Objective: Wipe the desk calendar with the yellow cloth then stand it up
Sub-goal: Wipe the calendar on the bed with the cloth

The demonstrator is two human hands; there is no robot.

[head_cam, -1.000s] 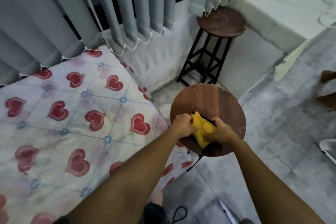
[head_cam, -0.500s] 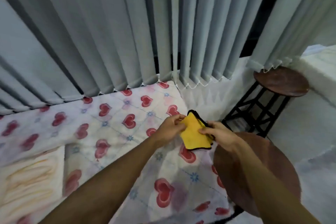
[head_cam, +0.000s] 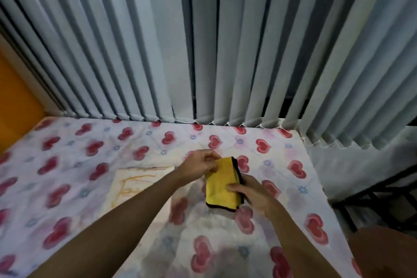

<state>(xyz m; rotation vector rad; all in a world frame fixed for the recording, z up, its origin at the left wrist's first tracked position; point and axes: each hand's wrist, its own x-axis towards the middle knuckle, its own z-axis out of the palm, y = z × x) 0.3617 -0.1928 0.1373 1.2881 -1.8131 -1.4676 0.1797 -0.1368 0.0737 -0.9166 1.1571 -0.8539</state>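
Observation:
A yellow cloth (head_cam: 222, 184) with a black hem hangs folded over the bed, held by both hands. My left hand (head_cam: 199, 165) pinches its upper left corner. My right hand (head_cam: 252, 195) grips its right side lower down. A pale rectangular sheet with faint orange marks (head_cam: 133, 184) lies flat on the bedspread just left of my left forearm; it may be the desk calendar, but I cannot tell.
The bed has a white cover with red hearts (head_cam: 90, 149). Grey vertical blinds (head_cam: 203, 40) hang behind it. A round wooden stool top (head_cam: 383, 253) and a black stool frame (head_cam: 370, 189) are at the right.
Both hands lifted the cloth off the round stool and carried it left over the bed. The view swung left and up from the stool to the bed.

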